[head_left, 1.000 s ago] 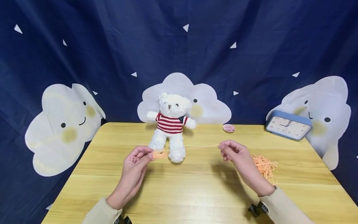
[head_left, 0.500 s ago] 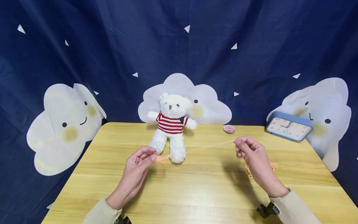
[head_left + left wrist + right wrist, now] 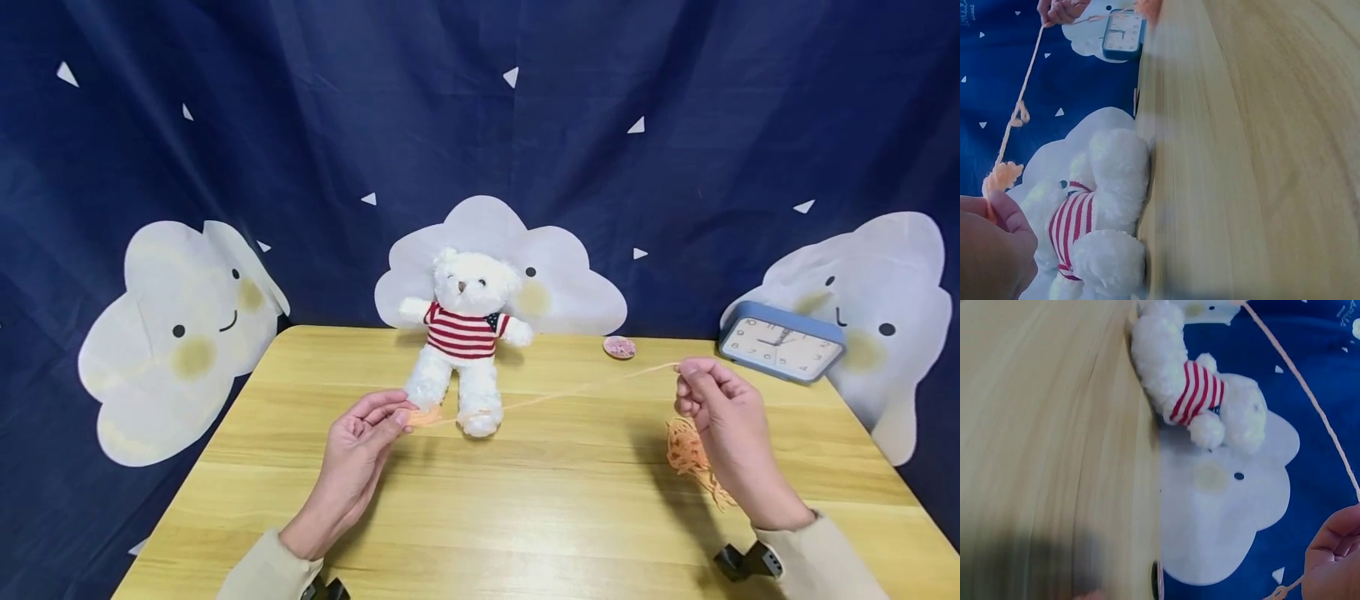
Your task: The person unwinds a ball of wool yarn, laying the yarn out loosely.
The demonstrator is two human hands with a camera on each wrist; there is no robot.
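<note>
Between thumb and fingers, my left hand (image 3: 356, 458) pinches a small bunch of peach-orange yarn (image 3: 426, 416), held in front of the teddy bear's legs. From there a single yarn strand (image 3: 577, 390) rises to my right hand (image 3: 727, 421), whose thumb and fingertips pinch it. In the left wrist view the strand (image 3: 1030, 72) is taut, with a small loop (image 3: 1020, 115) partway along. More yarn trails from the right hand. A loose yarn heap (image 3: 686, 450) shows below that hand, partly hidden by it. The white teddy bear (image 3: 460, 336) wears a red-striped shirt.
The teddy bear leans at the back of the wooden table (image 3: 487, 517). A small pink round item (image 3: 619, 347) lies near the back edge. At the back right stands a blue clock (image 3: 782, 342). Behind hangs a dark blue curtain (image 3: 420, 100) with cloud prints.
My right hand has moved right and slightly up, so the strand between my hands has grown longer. My left hand stays nearly in place, gripping the bunch.
</note>
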